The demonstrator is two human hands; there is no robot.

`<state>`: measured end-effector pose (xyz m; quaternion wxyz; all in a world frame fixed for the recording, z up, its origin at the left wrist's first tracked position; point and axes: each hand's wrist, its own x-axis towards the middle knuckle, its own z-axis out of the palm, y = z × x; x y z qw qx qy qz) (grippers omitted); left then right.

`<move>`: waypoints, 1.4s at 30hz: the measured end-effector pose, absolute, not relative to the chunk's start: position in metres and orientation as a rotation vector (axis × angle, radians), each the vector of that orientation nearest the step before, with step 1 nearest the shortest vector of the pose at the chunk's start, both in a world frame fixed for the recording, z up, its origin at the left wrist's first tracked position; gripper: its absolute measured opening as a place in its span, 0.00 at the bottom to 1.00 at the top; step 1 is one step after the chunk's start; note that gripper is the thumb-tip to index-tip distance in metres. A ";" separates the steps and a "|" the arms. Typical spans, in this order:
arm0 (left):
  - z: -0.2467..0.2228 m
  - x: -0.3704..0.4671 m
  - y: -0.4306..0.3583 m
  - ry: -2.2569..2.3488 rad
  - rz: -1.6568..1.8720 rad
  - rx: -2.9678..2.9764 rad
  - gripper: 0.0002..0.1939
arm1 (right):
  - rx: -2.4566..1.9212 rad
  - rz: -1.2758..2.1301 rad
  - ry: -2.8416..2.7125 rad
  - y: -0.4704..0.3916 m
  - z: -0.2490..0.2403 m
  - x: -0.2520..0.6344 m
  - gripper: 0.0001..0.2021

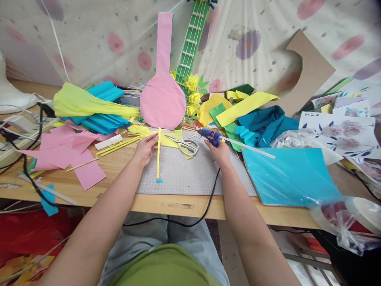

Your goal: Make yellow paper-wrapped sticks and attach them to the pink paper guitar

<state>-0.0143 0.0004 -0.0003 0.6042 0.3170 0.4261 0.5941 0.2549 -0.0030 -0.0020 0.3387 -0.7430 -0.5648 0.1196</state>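
My left hand [146, 149] pinches a thin yellow paper-wrapped stick [158, 157] near its upper part. The stick points down over the grey cutting mat [190, 176], with a scrap of blue at its lower end. My right hand [219, 151] is wrapped round a blue hot glue gun [210, 136], a long clear glue stick [248, 146] jutting from its back. Between the hands lie scissors [188, 147] with pale handles, partly over yellow paper [143, 131]. Behind them stands a pink guitar-like shape [163, 99] with a long neck.
A green fretboard with strings [192, 39] leans behind yellow paper flowers [193, 95]. Pink paper [67, 145] and yellow sticks [119, 145] lie left. A turquoise board [290, 174] sits right, near crumpled coloured paper. The glue gun's black cord [210, 202] hangs over the table edge.
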 end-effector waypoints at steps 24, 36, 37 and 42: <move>-0.003 -0.007 0.002 0.902 1.535 0.623 0.09 | -1.601 0.738 -2.007 -0.027 0.026 0.206 0.19; 0.002 -0.005 -0.001 0.903 1.424 0.567 0.20 | -1.429 0.997 -1.913 -0.011 0.003 0.152 0.03; 0.002 -0.003 -0.001 0.920 1.414 0.595 0.22 | -1.433 1.023 -1.883 -0.009 0.001 0.154 0.03; -0.004 0.005 -0.003 1.101 1.363 0.970 0.20 | -1.415 0.871 -1.895 -0.012 -0.008 0.157 0.04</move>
